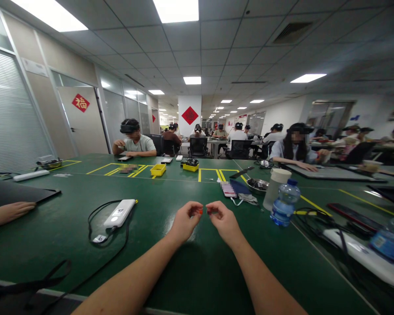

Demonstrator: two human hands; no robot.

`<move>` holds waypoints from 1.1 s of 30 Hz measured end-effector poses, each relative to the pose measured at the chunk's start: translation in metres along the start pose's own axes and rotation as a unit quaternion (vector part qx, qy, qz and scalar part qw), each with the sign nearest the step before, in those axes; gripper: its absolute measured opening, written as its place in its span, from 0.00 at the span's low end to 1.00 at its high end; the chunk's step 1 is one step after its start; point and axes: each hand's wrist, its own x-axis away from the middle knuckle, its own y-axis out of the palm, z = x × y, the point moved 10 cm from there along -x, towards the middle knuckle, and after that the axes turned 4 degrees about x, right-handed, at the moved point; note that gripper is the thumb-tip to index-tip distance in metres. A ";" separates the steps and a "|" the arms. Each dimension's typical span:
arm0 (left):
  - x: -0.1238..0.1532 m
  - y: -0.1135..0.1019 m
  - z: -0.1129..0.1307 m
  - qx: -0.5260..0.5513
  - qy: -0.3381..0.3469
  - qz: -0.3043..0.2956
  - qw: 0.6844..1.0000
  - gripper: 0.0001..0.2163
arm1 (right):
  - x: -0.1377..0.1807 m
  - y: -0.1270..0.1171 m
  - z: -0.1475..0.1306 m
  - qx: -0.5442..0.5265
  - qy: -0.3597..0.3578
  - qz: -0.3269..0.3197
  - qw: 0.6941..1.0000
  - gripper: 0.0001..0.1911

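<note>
Both my hands are raised over the green table [144,253], close together with a narrow gap between the fingertips. My left hand [185,222] is closed in a pinch on a small orange-red piece [201,211], too small to tell its kind. Facing it, my right hand [223,222] pinches a small dark red piece [209,211], mostly hidden by the fingers. The two pieces look apart from each other.
Left lies a white power bank [120,213] with a black cable. Right stand a blue-capped water bottle [285,202] and a pale tumbler [276,188]. Ahead are a metal bowl [258,184] and yellow trays [158,170]. Another person's hand [15,213] rests at the far left.
</note>
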 end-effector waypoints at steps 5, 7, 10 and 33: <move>-0.002 0.007 -0.018 0.036 -0.038 -0.020 0.998 0.09 | 0.002 0.010 0.018 -0.033 0.055 -0.023 0.998 0.14; -0.002 0.009 -0.028 0.041 -0.070 -0.024 0.996 0.09 | 0.005 0.019 0.030 -0.069 0.108 -0.051 0.990 0.14; 0.000 0.008 -0.041 0.059 -0.120 -0.022 0.991 0.07 | 0.011 0.024 0.045 -0.134 0.187 -0.056 0.972 0.12; 0.019 0.027 -0.065 0.217 -0.271 -0.059 0.936 0.06 | 0.025 0.024 0.079 -0.184 0.296 -0.047 0.936 0.14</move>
